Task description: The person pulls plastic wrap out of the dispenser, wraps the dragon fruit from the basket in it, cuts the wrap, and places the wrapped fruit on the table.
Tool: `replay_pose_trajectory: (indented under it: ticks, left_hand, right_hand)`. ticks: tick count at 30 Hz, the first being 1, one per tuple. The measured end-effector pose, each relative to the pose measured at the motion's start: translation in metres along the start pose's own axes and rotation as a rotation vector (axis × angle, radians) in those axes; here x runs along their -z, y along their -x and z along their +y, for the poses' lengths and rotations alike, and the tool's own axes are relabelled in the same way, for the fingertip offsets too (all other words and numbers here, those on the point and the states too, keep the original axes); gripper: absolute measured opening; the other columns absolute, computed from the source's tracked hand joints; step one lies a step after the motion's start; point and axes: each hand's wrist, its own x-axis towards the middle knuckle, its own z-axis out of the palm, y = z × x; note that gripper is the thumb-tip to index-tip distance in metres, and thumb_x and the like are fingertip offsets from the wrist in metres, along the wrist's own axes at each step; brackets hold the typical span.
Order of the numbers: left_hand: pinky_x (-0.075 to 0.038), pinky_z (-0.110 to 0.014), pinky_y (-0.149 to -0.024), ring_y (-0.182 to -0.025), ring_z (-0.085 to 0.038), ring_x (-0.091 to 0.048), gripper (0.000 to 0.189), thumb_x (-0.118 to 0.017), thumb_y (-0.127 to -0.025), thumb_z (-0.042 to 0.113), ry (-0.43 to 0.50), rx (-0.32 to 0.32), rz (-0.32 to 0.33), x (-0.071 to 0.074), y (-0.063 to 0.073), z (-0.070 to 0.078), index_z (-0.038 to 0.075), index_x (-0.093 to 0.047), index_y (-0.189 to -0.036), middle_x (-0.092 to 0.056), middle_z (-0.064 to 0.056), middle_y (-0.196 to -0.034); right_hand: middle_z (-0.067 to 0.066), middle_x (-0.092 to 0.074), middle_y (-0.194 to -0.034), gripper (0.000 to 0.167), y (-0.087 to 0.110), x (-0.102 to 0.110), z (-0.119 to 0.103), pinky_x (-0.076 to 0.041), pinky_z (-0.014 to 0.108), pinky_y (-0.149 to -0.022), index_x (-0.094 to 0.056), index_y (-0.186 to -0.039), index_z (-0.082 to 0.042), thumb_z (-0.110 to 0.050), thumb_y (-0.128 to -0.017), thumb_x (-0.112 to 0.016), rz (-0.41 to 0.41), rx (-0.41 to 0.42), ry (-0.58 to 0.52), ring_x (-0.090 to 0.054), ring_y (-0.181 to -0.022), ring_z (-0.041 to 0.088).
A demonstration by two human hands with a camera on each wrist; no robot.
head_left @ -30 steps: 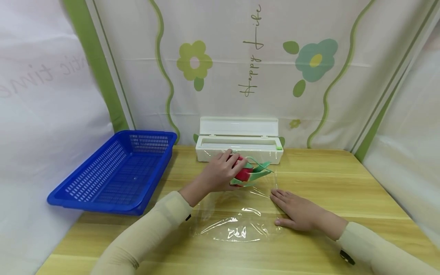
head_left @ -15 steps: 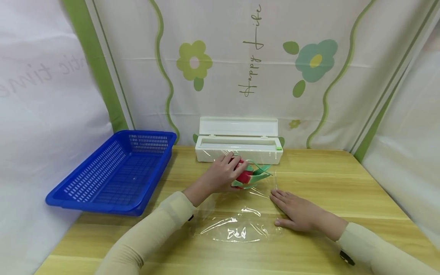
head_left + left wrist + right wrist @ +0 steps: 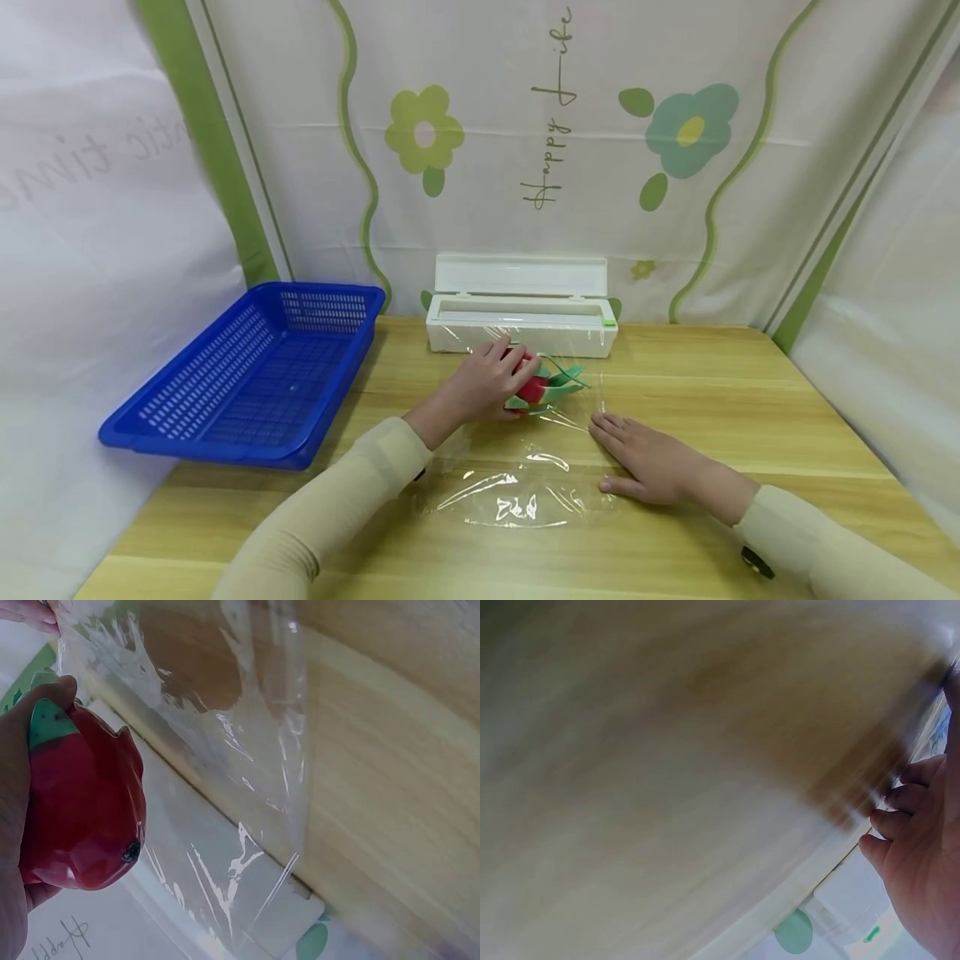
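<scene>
My left hand (image 3: 480, 387) grips a glossy red dragon fruit (image 3: 534, 389) with green leaf tips pointing right. Its fingers cover the fruit's left side. In the left wrist view the dragon fruit (image 3: 86, 810) shows its round red end with a small dark spot. Under the hand, a sheet of clear cling film (image 3: 502, 492) stretches from the white film box toward me; whether the fruit touches it I cannot tell. Palm down with straight fingers, my right hand (image 3: 645, 462) rests at the film's right edge. The right wrist view shows the right hand (image 3: 922, 847) against the tabletop.
At the back stands the white cling film box (image 3: 450, 338), its lid (image 3: 521, 277) raised and a green piece at its right end. A blue plastic basket (image 3: 307, 454) sits at the left. Printed curtains (image 3: 495, 167) enclose the wooden table (image 3: 750, 392).
My left hand has shifted slightly downward and toward me in the head view, with the dragon fruit in its grip. My right hand has stayed in place.
</scene>
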Motion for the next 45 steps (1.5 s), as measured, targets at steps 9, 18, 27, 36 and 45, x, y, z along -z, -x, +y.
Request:
replay_pose_trajectory:
  ticks: [9,18,27,36,45]
  left_hand:
    - [-0.052,-0.039,-0.083,-0.102,-0.032,-0.054,0.089,-0.073,-0.069,0.067,0.025,-0.006,-0.048,-0.004,0.002,0.001,0.011,-0.051,-0.134,-0.057,-0.014,-0.121]
    - [-0.052,-0.038,-0.082,-0.1,-0.031,-0.055,0.088,-0.073,-0.068,0.069,-0.003,-0.02,-0.042,-0.008,0.002,0.001,0.012,-0.052,-0.132,-0.058,-0.012,-0.119]
    - [-0.052,-0.038,-0.083,-0.1,-0.031,-0.054,0.088,-0.074,-0.067,0.068,0.005,-0.019,-0.045,-0.009,0.001,0.002,0.012,-0.052,-0.131,-0.058,-0.012,-0.12]
    - [-0.05,-0.038,-0.089,-0.107,-0.032,-0.052,0.093,-0.073,-0.067,0.072,-0.046,-0.042,-0.094,-0.009,-0.002,0.005,0.014,-0.05,-0.136,-0.055,-0.01,-0.125]
    - [-0.048,-0.038,-0.09,-0.113,-0.034,-0.048,0.098,-0.071,-0.066,0.074,-0.121,-0.059,-0.106,-0.01,-0.001,0.01,0.015,-0.047,-0.14,-0.052,-0.008,-0.13]
  right_hand:
    - [0.024,-0.032,-0.151,0.08,-0.001,-0.002,0.001,-0.03,0.052,-0.109,-0.035,-0.146,0.006,-0.057,-0.098,-0.042,0.004,0.007,0.008,-0.03,-0.138,0.04]
    - [0.023,-0.033,-0.151,0.081,-0.001,-0.003,0.001,-0.032,0.051,-0.108,-0.036,-0.146,0.006,-0.058,-0.097,-0.043,0.019,0.005,0.005,-0.032,-0.138,0.039]
    - [0.022,-0.032,-0.152,0.081,-0.001,-0.001,0.001,-0.03,0.05,-0.109,-0.035,-0.147,0.005,-0.058,-0.097,-0.043,0.003,-0.004,-0.002,-0.03,-0.139,0.038]
    - [0.022,-0.03,-0.153,0.081,0.0,-0.001,0.003,-0.03,0.051,-0.109,-0.033,-0.148,0.005,-0.059,-0.098,-0.041,-0.011,-0.02,-0.006,-0.029,-0.139,0.038]
    - [0.02,-0.029,-0.154,0.082,0.0,-0.003,0.004,-0.028,0.049,-0.111,-0.032,-0.149,0.003,-0.06,-0.097,-0.041,-0.015,-0.023,0.0,-0.028,-0.14,0.035]
